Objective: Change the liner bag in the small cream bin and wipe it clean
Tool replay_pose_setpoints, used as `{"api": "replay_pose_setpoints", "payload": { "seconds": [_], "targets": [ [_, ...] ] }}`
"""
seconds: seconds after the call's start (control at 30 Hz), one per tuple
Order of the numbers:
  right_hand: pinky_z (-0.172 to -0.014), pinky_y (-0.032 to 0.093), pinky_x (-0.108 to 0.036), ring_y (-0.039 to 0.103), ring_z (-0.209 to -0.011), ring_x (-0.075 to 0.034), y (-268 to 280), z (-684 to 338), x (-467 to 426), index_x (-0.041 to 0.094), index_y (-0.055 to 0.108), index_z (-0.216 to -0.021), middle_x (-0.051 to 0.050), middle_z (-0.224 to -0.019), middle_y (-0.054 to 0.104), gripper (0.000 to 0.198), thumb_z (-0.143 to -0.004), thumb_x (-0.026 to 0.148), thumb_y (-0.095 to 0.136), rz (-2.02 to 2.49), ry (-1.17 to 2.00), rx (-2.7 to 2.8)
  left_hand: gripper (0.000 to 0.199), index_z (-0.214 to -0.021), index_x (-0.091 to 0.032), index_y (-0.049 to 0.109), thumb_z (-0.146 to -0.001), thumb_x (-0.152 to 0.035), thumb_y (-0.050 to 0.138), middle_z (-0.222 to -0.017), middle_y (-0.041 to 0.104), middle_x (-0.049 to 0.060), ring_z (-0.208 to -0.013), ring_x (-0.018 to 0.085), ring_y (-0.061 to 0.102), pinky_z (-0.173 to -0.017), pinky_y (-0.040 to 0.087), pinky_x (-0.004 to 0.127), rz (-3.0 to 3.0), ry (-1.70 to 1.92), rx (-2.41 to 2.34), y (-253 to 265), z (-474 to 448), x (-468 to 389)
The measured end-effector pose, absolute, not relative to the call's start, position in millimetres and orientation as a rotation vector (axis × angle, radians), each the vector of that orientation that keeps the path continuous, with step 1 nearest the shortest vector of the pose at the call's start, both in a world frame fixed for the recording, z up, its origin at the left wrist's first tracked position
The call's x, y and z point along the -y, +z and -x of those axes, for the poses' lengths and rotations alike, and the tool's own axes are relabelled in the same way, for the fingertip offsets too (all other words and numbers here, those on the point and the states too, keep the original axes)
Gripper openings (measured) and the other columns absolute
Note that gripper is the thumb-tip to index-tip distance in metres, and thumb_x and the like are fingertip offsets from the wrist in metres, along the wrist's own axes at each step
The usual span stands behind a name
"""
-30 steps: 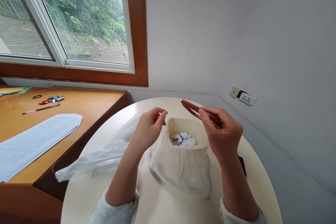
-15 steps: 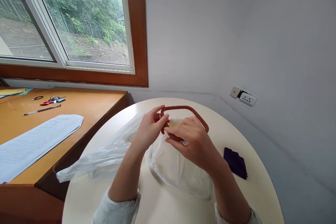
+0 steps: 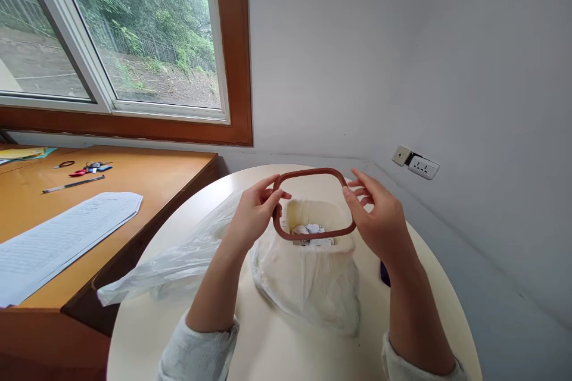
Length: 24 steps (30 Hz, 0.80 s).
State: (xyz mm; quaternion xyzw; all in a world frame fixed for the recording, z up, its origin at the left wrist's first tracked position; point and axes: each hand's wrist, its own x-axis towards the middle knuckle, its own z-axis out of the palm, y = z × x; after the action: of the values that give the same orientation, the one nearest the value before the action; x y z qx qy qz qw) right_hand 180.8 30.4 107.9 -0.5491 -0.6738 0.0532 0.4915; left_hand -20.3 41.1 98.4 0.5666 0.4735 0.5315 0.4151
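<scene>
A brown rounded-rectangular rim ring (image 3: 316,237) is held up above the bin, tilted so I look through it. My left hand (image 3: 254,209) grips its left side between thumb and fingers. My right hand (image 3: 378,205) pinches its right side with the thumb in front and the other fingers spread. Just beneath stands a small cream trash bin (image 3: 308,209) with crumpled paper (image 3: 313,230) inside. A translucent white bin bag (image 3: 308,286) lines it and hangs over its front, down onto the table.
Another thin plastic bag (image 3: 187,256) lies loose on the round white table (image 3: 277,351), left of the bin. A dark purple cloth (image 3: 385,274) is partly behind my right forearm. On the wooden desk (image 3: 179,169) are papers (image 3: 67,238), a pen (image 3: 74,184) and keys (image 3: 95,168).
My right hand has moved from the ring's near left part to its right side. The ring shows fully now, and the bin's opening with the paper has come into view.
</scene>
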Motion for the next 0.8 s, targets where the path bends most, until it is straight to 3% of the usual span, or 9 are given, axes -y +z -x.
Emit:
{"api": "replay_pose_setpoints", "payload": {
  "seconds": [0.07,0.17,0.27,0.47,0.67,0.8],
  "targets": [
    [-0.061,0.042,-0.025,0.05,-0.063,-0.012,109.8,-183.2,-28.8,0.018,0.05,-0.126,-0.001,-0.077,0.059,0.048,-0.083,0.039,0.048,1.432,0.277,1.68,0.043,-0.12,-0.019,0.052,-0.079,-0.03,0.054,-0.083,0.067,0.006,-0.048,0.007,0.048,-0.045,0.039,0.021,-1.442,1.321,-1.197,97.3,19.5,-41.5],
    [-0.053,0.036,-0.022,0.039,-0.054,-0.01,112.2,-184.2,-25.8,0.019,0.048,-0.129,0.005,-0.058,0.043,0.048,-0.084,0.036,0.044,1.509,0.384,1.748,0.042,-0.119,-0.018,0.053,-0.079,-0.032,0.054,-0.081,0.067,0.006,-0.049,0.008,0.05,-0.047,0.041,0.022,-1.475,1.312,-1.22,94.3,18.9,-43.2],
    [-0.049,0.031,-0.021,0.033,-0.051,-0.01,109.5,-186.2,-28.6,0.02,0.047,-0.13,0.006,-0.054,0.031,0.049,-0.083,0.033,0.044,1.584,0.386,1.78,0.046,-0.119,-0.015,0.054,-0.078,-0.036,0.056,-0.08,0.068,0.007,-0.06,0.013,0.057,-0.053,0.044,0.024,-1.494,1.328,-1.269,90.2,19.2,-45.8],
    [-0.049,0.027,-0.022,0.032,-0.051,-0.011,104.3,-190.2,-33.4,0.019,0.049,-0.128,0.006,-0.053,0.028,0.048,-0.082,0.03,0.04,1.7,0.367,1.83,0.057,-0.124,-0.013,0.05,-0.074,-0.039,0.059,-0.107,0.065,0.012,-0.073,0.017,0.061,-0.063,0.049,0.03,-1.498,1.275,-1.36,86.6,21.3,-48.3],
    [-0.05,0.025,-0.024,0.034,-0.051,-0.013,108.3,-189.0,-27.1,0.015,0.054,-0.118,0.006,-0.05,0.03,0.043,-0.082,0.027,0.034,1.742,0.356,1.925,0.033,-0.099,-0.017,0.066,-0.077,-0.036,0.052,-0.077,0.068,0.004,-0.064,0.017,0.058,-0.055,0.042,0.026,-1.679,1.171,-1.378,86.9,21.3,-47.2],
    [-0.05,0.026,-0.025,0.035,-0.049,-0.013,106.8,-190.3,-28.2,0.017,0.056,-0.106,0.005,-0.049,0.033,0.035,-0.082,0.028,0.034,1.758,0.391,1.95,0.034,-0.103,-0.019,0.066,-0.078,-0.036,0.05,-0.058,0.062,0.0,-0.053,0.014,0.052,-0.049,0.035,0.024,-1.73,1.108,-1.45,84.0,21.5,-48.7]
  ]
}}
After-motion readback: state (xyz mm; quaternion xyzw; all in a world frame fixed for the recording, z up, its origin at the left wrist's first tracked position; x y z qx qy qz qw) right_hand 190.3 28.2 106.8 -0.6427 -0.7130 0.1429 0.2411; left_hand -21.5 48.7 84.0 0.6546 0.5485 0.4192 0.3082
